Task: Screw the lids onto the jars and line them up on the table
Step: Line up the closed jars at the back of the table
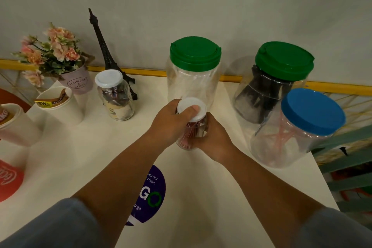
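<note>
A small glass jar [196, 131] with pink sticks inside stands at the table's middle. My left hand [171, 123] grips its white lid [191, 107] from the left, thumb on top. My right hand [213, 139] wraps the jar's body from the right. Behind it stands a tall clear jar with a green lid [194, 70]. To the right are a dark-filled jar with a green lid [275, 80] and a clear jar with a blue lid [302, 127]. A small white-lidded jar [115, 94] stands to the left.
A flower pot [77, 82], a black tower model [104, 46] and two white paper cups [60, 104] crowd the left. A purple round sticker [153, 193] lies on the white table [80, 157]. The table's right edge drops off near the blue-lidded jar.
</note>
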`<state>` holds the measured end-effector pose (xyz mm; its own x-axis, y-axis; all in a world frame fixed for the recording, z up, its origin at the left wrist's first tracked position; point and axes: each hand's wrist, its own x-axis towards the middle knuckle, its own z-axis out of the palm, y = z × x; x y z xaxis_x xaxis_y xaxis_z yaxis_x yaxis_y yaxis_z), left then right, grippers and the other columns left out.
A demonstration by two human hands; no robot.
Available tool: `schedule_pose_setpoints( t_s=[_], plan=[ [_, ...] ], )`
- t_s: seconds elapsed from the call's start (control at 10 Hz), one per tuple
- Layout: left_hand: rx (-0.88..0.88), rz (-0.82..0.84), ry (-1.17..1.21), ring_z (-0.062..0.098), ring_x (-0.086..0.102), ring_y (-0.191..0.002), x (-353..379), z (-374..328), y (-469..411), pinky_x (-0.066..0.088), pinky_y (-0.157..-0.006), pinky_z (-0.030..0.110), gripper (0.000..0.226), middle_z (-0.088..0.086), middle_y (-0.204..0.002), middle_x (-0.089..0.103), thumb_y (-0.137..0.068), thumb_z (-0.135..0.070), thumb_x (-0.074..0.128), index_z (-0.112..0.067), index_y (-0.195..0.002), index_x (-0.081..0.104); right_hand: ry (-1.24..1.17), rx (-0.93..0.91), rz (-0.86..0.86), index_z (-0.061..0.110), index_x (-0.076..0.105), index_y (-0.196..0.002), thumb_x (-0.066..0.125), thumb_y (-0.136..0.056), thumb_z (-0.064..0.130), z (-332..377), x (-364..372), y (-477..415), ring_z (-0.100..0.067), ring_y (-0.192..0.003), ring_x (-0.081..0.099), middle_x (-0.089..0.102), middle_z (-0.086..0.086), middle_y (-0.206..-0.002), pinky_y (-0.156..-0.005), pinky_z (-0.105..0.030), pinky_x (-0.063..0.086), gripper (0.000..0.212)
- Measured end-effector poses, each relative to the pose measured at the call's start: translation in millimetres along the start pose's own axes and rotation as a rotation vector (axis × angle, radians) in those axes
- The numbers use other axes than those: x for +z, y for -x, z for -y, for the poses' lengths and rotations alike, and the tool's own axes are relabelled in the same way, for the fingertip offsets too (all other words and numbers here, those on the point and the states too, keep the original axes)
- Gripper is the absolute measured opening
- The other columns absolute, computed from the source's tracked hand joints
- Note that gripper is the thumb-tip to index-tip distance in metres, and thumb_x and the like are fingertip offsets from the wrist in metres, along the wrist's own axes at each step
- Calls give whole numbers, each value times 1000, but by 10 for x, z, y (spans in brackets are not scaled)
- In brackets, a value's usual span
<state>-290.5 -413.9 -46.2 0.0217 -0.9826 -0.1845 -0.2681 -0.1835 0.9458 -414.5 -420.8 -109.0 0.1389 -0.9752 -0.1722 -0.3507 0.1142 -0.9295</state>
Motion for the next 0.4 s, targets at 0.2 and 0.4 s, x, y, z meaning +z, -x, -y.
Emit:
schedule_pose_setpoints(
  t_s=[0.2, 0.4],
  plan=[
    [-15, -2, 36, 17, 55, -101, 1, 37, -43, 42, -72, 19, 37, 0, -114, 60, -90, -32, 56, -17, -124, 52, -9, 18, 20, 33, 45, -114, 81, -64, 15, -36, 14, -29, -2, -93, 55, 56, 22, -96, -81, -21, 45, 65],
    [-68, 14, 10, 19, 43, -126, -12, -1, 61, 30, -90, 23, 58, 3, -146, 40, -93, -44, 44, -23, -145, 28, 155, 136, 21, 21, 40, -132, 81, -66, 24, -96, 9, 113, -23, -123, 48, 51, 1, -132, -102, -38, 42, 78]
  ],
)
